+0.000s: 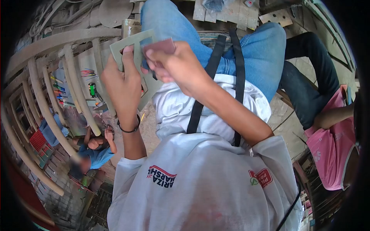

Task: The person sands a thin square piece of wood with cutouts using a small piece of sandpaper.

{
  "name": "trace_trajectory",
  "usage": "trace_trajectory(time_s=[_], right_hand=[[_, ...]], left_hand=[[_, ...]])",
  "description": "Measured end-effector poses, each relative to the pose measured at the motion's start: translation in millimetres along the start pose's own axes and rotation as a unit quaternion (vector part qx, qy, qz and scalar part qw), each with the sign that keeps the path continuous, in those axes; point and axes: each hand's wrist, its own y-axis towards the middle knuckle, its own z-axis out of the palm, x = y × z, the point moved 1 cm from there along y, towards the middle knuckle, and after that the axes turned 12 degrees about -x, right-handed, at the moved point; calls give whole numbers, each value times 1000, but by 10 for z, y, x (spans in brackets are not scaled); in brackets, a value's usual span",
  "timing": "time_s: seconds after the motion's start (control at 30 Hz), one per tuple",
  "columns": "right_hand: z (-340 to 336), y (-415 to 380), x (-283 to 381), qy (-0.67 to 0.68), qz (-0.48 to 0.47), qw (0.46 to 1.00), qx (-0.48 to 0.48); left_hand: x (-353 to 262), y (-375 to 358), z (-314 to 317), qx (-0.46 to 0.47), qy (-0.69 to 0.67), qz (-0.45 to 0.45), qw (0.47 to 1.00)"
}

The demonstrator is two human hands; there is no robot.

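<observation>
A flat, pale grey-green panel is gripped in my left hand, thumb lying over its face. Blue shows through what looks like an opening near its right end. My right hand pinches a stiff reddish-brown sheet that looks like sandpaper, thumb on top and fingers curled beneath. This sheet is close beside the panel's right edge and overlaps it in this view. Both hands are raised above my lap, over my jeans.
Curved wooden rails of a rack-like frame rise at the left. Beyond them sits a person in a blue shirt. Another person in a pink shirt is close on the right. Wooden boards lie ahead.
</observation>
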Motion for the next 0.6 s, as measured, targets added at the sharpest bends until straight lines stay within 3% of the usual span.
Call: trace_trajectory(time_s=[0.13, 0.2, 0.43, 0.53, 0.6], right_hand=[[31, -35, 92, 114, 73, 991, -9], [2, -94, 62, 242, 131, 961, 9], [-31, 48, 1, 363, 145, 919, 45], [-48, 33, 20, 336, 129, 932, 42], [-14, 44, 25, 338, 126, 933, 12]], left_hand=[[-73, -39, 8, 8, -7, -10, 1000], [-78, -78, 18, 3, 13, 52, 999], [-93, -124, 37, 26, 53, 60, 996], [-150, -124, 88, 17, 24, 126, 992], [-218, -128, 131, 28, 20, 59, 998]])
